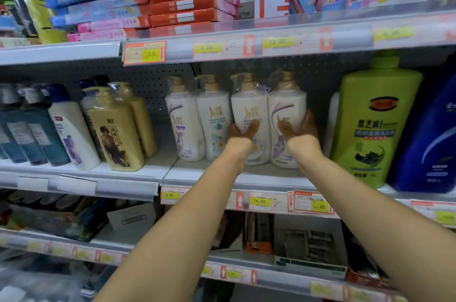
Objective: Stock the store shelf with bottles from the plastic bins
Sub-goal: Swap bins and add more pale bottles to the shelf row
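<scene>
Head view: stock record, middle shelf.

- Yellow-print bottle: white, pump top under clear film, upright, third in a row of four. The left hand grips its lower front, thumb curled across the label; the other fingers are hidden behind.
- Purple-print bottle: white, same make, upright, touching the yellow-print bottle on its right side. The right hand grips it, thumb on the front and fingers wrapped round the right flank.
- Both bases sit level with the shelf board, near its front half; I cannot tell whether they rest on it or hang just clear.
- Shelved pair: two matching white bottles just left of the held ones, standing upright.
- Green bottle: large, just right of the right hand.
- Blue bottle: at the far right.
- Yellow bottles and teal bottles: at the left, leaning.
- Price tags: yellow, on the shelf edge.
- Boxes: red, stacked flat on the shelf above.
- Shelf below: blurred goods.
</scene>
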Demonstrator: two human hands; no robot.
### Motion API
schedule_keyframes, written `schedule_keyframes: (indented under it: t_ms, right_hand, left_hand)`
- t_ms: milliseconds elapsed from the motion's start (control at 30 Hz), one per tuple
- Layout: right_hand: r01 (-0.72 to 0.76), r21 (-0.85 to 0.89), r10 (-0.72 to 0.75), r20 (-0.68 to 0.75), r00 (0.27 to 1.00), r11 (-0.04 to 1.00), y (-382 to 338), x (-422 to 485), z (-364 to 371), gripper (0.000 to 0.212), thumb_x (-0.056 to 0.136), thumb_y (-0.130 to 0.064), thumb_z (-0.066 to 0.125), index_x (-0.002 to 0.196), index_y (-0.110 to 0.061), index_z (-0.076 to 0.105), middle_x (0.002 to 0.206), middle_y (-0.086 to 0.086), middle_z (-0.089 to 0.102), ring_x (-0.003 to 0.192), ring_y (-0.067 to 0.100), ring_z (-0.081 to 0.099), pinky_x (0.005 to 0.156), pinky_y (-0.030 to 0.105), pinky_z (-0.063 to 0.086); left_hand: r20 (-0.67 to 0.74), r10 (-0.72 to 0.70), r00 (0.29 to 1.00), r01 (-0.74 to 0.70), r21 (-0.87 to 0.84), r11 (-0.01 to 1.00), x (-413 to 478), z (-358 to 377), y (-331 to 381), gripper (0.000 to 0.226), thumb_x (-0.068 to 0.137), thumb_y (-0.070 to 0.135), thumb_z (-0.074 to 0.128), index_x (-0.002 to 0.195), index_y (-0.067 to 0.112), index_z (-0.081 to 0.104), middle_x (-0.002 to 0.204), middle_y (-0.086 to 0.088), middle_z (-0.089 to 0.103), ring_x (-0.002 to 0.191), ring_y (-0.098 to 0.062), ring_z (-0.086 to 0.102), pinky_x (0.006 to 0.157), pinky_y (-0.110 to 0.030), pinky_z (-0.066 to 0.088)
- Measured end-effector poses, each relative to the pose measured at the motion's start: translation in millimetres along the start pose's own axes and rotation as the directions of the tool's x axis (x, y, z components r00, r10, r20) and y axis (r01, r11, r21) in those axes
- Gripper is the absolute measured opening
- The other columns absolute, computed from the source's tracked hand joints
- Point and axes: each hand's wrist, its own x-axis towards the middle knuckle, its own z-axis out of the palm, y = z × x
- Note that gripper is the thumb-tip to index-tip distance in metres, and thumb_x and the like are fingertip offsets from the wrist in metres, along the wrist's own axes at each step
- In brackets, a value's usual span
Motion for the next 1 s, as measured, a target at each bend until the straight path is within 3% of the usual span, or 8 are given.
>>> schedule_keyframes:
  t_ms: [100,200,300,400,633,733,833,1000]
  right_hand:
    - [0.021,-0.191,-0.032,-0.057,0.998,0.981,2.6,-16.4,1.2,0.064,0.094,-0.012,0.061,0.151,-0.008,0.032,0.149,0.018,0.043,0.136,0.032,0.043,0.111,0.037,0.038]
    - [0.138,-0.353,-0.168,-0.057,0.984,0.925,1.9,-43.1,6.5,0.016,0.095,-0.013,0.054,0.107,-0.003,0.051,0.125,0.026,0.051,0.121,0.037,0.047,0.099,0.043,0.041]
    - [0.415,-0.317,-0.447,-0.032,0.894,0.853,-2.8,-66.6,21.6,0.035,0.095,-0.018,0.054,0.127,-0.006,0.045,0.130,0.017,0.044,0.124,0.029,0.040,0.106,0.039,0.035]
    - [0.513,-0.156,-0.511,0.059,0.858,0.844,-7.6,-90.5,44.4,0.035,0.098,-0.022,0.050,0.133,-0.014,0.049,0.127,0.004,0.051,0.121,0.013,0.046,0.104,0.028,0.037]
    - [0.387,0.040,-0.379,0.318,0.869,0.921,-1.0,-159.9,127.5,0.025,0.100,-0.035,0.042,0.102,-0.022,0.063,0.084,-0.010,0.064,0.078,0.010,0.065,0.074,0.045,0.053]
    - [0.334,0.044,-0.317,0.451,0.834,0.941,12.5,-194.6,171.4,0.027,0.103,-0.031,0.041,0.099,-0.020,0.065,0.085,-0.007,0.065,0.081,0.011,0.062,0.076,0.035,0.051]
    - [0.249,0.051,-0.227,0.615,0.755,0.967,26.7,-228.1,216.8,0.026,0.105,-0.017,0.042,0.097,-0.011,0.066,0.086,0.006,0.066,0.076,0.008,0.060,0.069,0.014,0.045]
    - [0.040,-0.139,0.101,0.861,0.499,0.989,67.3,-280.6,287.3,0.037,0.104,-0.035,0.042,0.101,-0.004,0.062,0.092,0.015,0.065,0.074,0.015,0.062,0.066,0.030,0.048]
  left_hand:
    - [-0.008,-0.058,0.998,0.058,-0.063,0.996,-13.6,-8.8,-1.6,0.043,0.097,0.020,0.062,0.137,0.012,0.050,0.129,-0.003,0.061,0.115,-0.021,0.056,0.096,-0.030,0.043]
    - [-0.028,-0.113,0.993,0.105,-0.196,0.975,-29.4,-26.2,-6.2,0.042,0.094,0.017,0.062,0.134,0.010,0.053,0.125,-0.007,0.065,0.116,-0.023,0.061,0.106,-0.040,0.047]
    - [-0.019,-0.132,0.991,0.118,-0.341,0.933,-48.3,-53.3,-1.7,0.030,0.098,0.017,0.059,0.127,0.014,0.054,0.111,-0.007,0.069,0.105,-0.023,0.067,0.097,-0.041,0.054]
    - [-0.019,-0.114,0.993,0.095,-0.417,0.904,-68.0,-86.7,5.4,0.023,0.101,0.019,0.055,0.123,0.015,0.058,0.104,-0.006,0.072,0.087,-0.018,0.070,0.083,-0.036,0.056]
    - [-0.152,-0.161,0.975,0.080,-0.435,0.897,-102.9,-187.4,-15.2,0.013,0.100,0.018,0.055,0.109,0.017,0.065,0.085,-0.002,0.074,0.073,-0.014,0.070,0.078,-0.033,0.056]
    - [-0.236,-0.241,0.941,0.110,-0.461,0.881,-114.5,-241.4,-39.9,0.013,0.101,0.017,0.055,0.106,0.016,0.066,0.086,-0.004,0.073,0.070,-0.015,0.068,0.071,-0.030,0.056]
    - [-0.316,-0.327,0.891,0.139,-0.496,0.857,-127.6,-296.7,-71.0,0.014,0.101,0.016,0.054,0.109,0.014,0.065,0.081,-0.003,0.072,0.067,-0.015,0.066,0.067,-0.029,0.055]
    - [-0.391,-0.448,0.804,0.191,-0.544,0.817,-148.7,-375.5,-123.2,0.015,0.101,0.018,0.055,0.110,0.015,0.066,0.087,-0.002,0.072,0.070,-0.014,0.068,0.070,-0.029,0.056]
